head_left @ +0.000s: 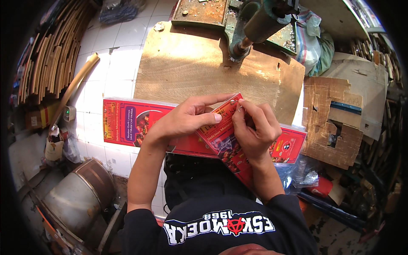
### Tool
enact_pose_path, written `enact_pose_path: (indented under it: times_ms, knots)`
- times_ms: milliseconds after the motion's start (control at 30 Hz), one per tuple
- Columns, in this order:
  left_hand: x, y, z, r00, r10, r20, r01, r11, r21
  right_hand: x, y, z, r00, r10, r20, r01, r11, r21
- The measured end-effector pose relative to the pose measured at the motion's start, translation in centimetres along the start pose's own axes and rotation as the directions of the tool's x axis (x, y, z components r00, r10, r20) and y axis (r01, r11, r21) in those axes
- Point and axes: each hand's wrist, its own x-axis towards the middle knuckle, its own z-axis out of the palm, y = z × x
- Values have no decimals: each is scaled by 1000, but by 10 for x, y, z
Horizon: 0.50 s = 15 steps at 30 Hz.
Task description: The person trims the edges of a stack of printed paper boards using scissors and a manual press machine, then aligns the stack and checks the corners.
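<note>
We hold a red printed pkg (221, 136), flat and glossy, above our lap, just in front of the wooden board (191, 68). Left hand (187, 119) pinches its top edge, thumb and fingers clamped on the pkg. Right hand (253, 127) curls over the same top corner, fingertips (241, 106) closed around a small metal ring (235, 102) there; can't tell if the ring passes thru the pkg. More red pkgs lie under it: one stretches left (127, 121), one pokes out right (289, 146). A green metal press (255, 21) stands at the board's far edge. Cardboard pieces (335, 123) sit to the right, bamboo strips (51, 55) far left.
</note>
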Motion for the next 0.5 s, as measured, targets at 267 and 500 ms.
enact_pose_path:
  times_ms: [267,500]
  knots:
    - [0,5,8,998,5,-59,-6,1000,-23,4,-6,-1,999,16,47,-14,999,-42]
    - [1,3,4,999,9,-53,-6,999,45,7,-10,2,997,39,67,-37,999,-38]
